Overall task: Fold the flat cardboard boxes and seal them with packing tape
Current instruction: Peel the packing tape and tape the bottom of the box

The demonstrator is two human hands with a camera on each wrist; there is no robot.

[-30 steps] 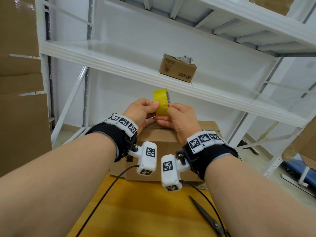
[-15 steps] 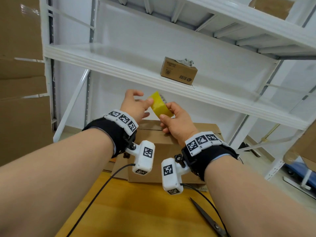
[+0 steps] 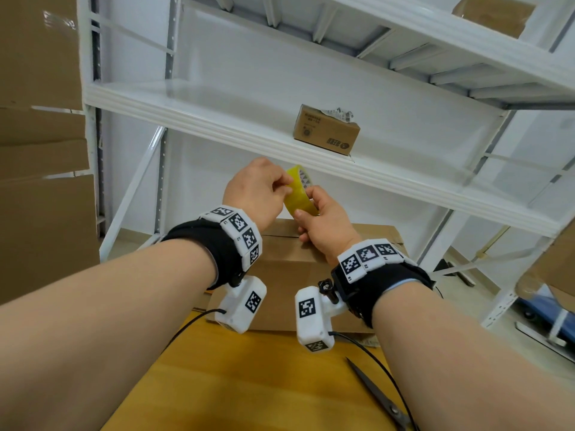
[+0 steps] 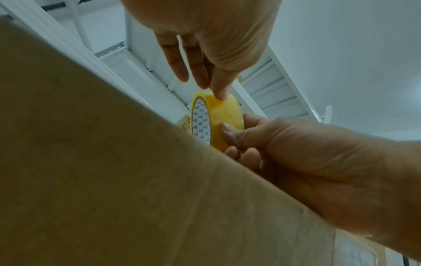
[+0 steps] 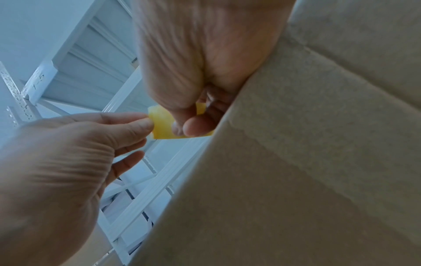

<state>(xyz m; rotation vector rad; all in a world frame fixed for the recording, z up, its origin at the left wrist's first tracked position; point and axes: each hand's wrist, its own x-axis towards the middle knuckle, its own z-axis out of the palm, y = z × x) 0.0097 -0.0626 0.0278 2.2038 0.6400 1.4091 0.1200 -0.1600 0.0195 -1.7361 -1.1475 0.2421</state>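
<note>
Since the earlier frames the left hand (image 3: 258, 194) has come back onto the tape roll (image 3: 298, 194): half a second ago its fingers were spread and lifting away, and now they are bunched at the roll's upper rim, while the roll has tilted over in the right hand (image 3: 323, 225). The roll is held in the air just above the cardboard box (image 3: 295, 275), which stands on the wooden counter (image 3: 249, 384).

The right hand grips the roll from below, thumb on the yellow outer face and fingers curled under it. The left hand works at the top edge with thumb and fingertip on the tape surface, most likely feeling for or picking at the free end; no loose strip shows in any view, so I cannot tell whether it has found it.

The box under the roll is already folded up, its top flaps closed along a centre seam. I see no tape on that seam, so sealing looks not yet begun: the end must be freed, a strip pulled across the seam, and cut, probably with the scissors (image 3: 378, 396) lying on the counter nearer the person than the box.

The roll's core is printed with a repeating triangle pattern. A small carton (image 3: 326, 132) on the white shelf (image 3: 217, 119) above the box carries print too small to read.
</note>
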